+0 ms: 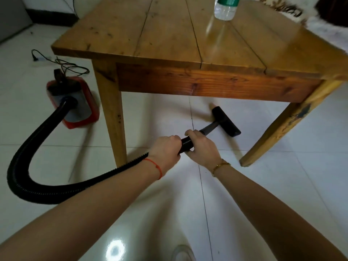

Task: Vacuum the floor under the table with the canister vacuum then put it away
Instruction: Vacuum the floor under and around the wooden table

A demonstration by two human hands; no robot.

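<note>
No writing can be read on the one bottle standing far on the wooden bench. One black hose is gripped by the left hand and right hand, side by side. One nozzle lies on the floor under the bench; one red canister vacuum sits left.

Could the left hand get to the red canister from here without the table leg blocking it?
Probably yes: the red canister sits left of the table leg on open floor, but the left hand must first release its grip on the hose.
</note>
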